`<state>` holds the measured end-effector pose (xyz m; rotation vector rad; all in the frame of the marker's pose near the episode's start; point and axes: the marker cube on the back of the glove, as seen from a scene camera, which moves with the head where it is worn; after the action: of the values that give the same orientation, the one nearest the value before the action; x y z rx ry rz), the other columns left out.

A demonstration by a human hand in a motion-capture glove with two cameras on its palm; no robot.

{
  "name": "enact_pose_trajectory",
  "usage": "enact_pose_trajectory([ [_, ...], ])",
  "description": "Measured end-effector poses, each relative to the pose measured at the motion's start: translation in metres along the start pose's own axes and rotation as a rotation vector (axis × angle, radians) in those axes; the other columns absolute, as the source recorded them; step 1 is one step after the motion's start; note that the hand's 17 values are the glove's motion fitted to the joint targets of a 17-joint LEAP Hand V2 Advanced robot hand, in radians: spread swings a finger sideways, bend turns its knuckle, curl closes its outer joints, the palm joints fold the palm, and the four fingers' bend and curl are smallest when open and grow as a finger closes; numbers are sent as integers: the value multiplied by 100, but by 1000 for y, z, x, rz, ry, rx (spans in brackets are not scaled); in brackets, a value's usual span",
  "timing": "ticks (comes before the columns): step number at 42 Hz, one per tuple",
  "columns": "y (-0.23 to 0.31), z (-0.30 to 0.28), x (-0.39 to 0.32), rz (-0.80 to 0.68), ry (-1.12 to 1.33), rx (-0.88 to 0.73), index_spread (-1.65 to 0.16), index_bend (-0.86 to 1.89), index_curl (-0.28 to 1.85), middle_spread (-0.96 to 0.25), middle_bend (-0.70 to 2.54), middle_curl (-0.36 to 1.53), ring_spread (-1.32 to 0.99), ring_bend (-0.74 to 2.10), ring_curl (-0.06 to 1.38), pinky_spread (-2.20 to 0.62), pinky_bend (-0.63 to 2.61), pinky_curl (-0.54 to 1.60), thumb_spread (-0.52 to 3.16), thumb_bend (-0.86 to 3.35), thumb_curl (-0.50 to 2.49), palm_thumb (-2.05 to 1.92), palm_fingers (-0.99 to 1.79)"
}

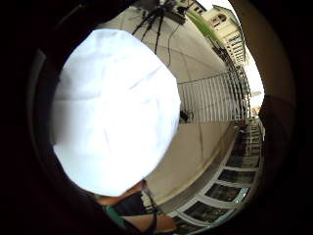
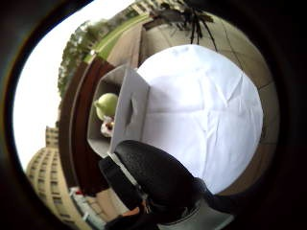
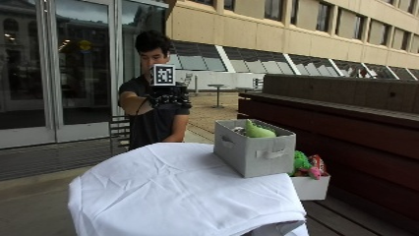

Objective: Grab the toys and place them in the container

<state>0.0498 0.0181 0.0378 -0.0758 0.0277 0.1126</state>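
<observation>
1. On the round table [image 3: 164, 196], which is draped in a creased white cloth, a grey fabric container [image 3: 254, 153] sits near the edge on the side of the dark wooden bench wall [image 3: 340, 123].
2. Container: box-shaped with straight sides, open at the top, with a flat strap handle on each of the two end faces seen from outside. Its long axis runs from the person's side of the table towards the outside camera.
3. Inside it a pale green toy [image 3: 257, 131] pokes above the rim; it is smooth and rounded, with a tapered end pointing towards the bench side. In the thumb-side palm view the same green toy [image 2: 106, 104] shows inside the container [image 2: 125, 112], with a small white and red toy [image 2: 106, 127] just beside it.
4. Just beyond the container, off the table edge, a smaller white box [image 3: 310, 187] holds a bright green plush toy [image 3: 300, 162] and a pink and red toy [image 3: 316, 167]; their shapes are too small to tell.
5. Behind the table a person stands with the gloved right hand [image 3: 169, 100] raised at chest height, well apart from the table and the toys, holding nothing.
6. I cannot tell from the outside view whether its fingers are spread or curled; the thumb-side view shows one black gloved finger [image 2: 153, 177] close to the camera, clasping nothing.
7. The little-finger-side view looks down on the white cloth [image 1: 115, 110] and paved ground [image 1: 200, 147] around it.
</observation>
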Motion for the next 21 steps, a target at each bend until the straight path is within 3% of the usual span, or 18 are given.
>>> enact_pose_trajectory([
  [2, 4, 2, -2, 33, 1, -23, -32, 13, 22, -6, 17, 38, -13, 21, 24, -3, 94, 29, 90, -12, 14, -18, -13],
  [10, 6, 16, 6, -81, 21, 19, -32, 13, 23, -6, 16, 36, -13, 19, 25, -2, 91, 29, 91, -12, 13, -18, -12],
  [14, 6, 18, 6, -21, 16, 0, -32, 13, 23, -6, 17, 36, -13, 18, 25, -2, 89, 29, 91, -12, 13, -18, -12],
  [18, 14, 15, 1, 165, 9, -98, -32, 13, 23, -6, 17, 36, -13, 18, 26, -2, 89, 29, 91, -12, 12, -18, -12],
  [21, 15, 17, 7, 73, 5, -62, -32, 14, 23, -6, 17, 36, -14, 18, 26, -2, 88, 29, 91, -12, 12, -18, -12],
])
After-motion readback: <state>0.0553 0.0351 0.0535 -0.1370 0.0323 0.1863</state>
